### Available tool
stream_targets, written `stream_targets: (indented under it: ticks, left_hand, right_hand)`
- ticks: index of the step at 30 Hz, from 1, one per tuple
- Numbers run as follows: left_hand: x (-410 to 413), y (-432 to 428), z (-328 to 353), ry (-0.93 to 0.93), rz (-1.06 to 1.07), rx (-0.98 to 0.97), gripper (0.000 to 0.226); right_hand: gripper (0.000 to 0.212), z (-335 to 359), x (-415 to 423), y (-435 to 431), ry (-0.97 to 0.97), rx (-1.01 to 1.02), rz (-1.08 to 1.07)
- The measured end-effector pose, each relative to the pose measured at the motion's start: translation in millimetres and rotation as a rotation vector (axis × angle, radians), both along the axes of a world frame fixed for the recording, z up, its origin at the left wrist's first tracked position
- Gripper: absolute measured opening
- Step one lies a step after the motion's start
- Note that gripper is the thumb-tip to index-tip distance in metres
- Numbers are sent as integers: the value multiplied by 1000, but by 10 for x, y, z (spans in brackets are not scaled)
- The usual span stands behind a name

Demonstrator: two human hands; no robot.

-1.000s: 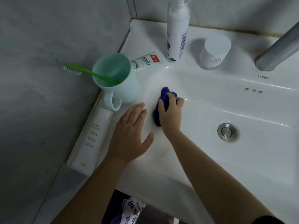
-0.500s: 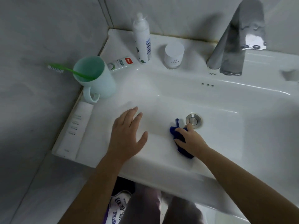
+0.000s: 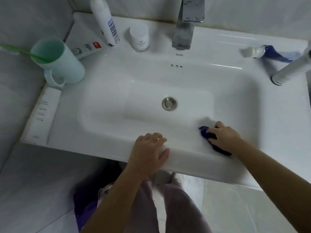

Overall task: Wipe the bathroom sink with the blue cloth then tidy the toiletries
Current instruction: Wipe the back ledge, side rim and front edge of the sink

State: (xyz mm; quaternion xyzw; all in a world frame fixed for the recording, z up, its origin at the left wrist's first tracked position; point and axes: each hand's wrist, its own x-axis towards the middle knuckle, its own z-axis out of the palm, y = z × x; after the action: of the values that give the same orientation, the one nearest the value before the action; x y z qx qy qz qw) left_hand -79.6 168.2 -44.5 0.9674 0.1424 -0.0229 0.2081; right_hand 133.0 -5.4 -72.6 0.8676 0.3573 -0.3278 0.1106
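Note:
My right hand (image 3: 224,137) presses a bunched blue cloth (image 3: 206,132) against the near right slope of the white sink (image 3: 117,91), close to the front rim. My left hand (image 3: 149,152) lies flat and open on the front rim, holding nothing. Along the back ledge stand a tall white bottle (image 3: 105,22) and a small white jar (image 3: 139,37). A toothpaste tube (image 3: 88,48) lies beside a mint mug (image 3: 57,61) with a green toothbrush (image 3: 20,51) in it. Another tube (image 3: 267,52) lies at the back right.
A chrome faucet (image 3: 186,24) rises at the back centre above the drain plug (image 3: 169,103). A white flat box (image 3: 42,115) lies along the left ledge. A silver cylinder (image 3: 292,69) leans in at the right. Grey tiled walls close the left and back; my legs stand below.
My right hand has swept the blue cloth from the left rim near the mug, across the basin past the drain, to the near right corner. My left hand slid back to the front rim.

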Motion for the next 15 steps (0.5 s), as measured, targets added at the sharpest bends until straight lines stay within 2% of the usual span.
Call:
stream_targets:
  ticks: [2, 4, 7, 8, 12, 14, 15]
  left_hand:
    - [-7, -1, -5, -12, 2, 11, 36]
    - [-11, 1, -18, -25, -4, 27, 33]
    - [-16, 0, -22, -30, 1, 42, 32]
    - [-13, -1, -26, -34, 8, 47, 32]
    - [2, -13, -40, -42, 36, 40, 32]
    - [1, -8, -48, -38, 46, 41, 32]
    - [0, -3, -51, -36, 54, 38, 32]
  right_hand:
    - [32, 20, -47, -102, 77, 79, -58]
    - [27, 104, -94, -173, 259, 175, -119]
    - [27, 221, -11, -263, 368, 195, -67]
    - [29, 217, 37, -281, 319, 159, -2]
    - [36, -95, 295, -202, -167, 58, 493]
    - [39, -235, 526, 22, -309, 60, 515]
    - [40, -245, 645, 165, -362, 46, 432]
